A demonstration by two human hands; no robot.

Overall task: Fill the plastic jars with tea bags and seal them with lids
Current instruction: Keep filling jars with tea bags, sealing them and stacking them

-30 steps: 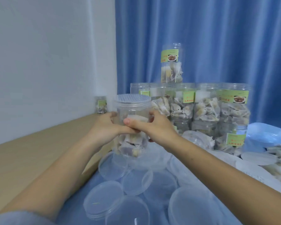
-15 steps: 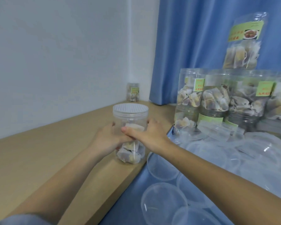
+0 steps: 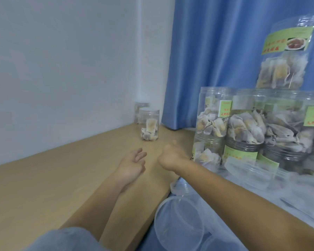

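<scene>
The head view shows both hands free. The left hand is low in the middle of the frame, over the table, and its fingers are loose and a little spread, holding nothing. The right hand is just beside it. Its fingers are curled under and partly hidden, so I cannot tell if they are pressed shut. No thing shows in it.

One jar with tea bags and its lid on stands by itself on the table, above the middle of the frame, well apart from both hands. I think that jar is done. Next comes a new jar, and it needs tea bags and a lid.

A second small jar stands behind the done one, by the wall. At the right, a stack of full jars rises in front of the blue curtain. Clear lids lie at the bottom right. The right arm crosses above them, so it has to move back before a lid can be picked up.
</scene>
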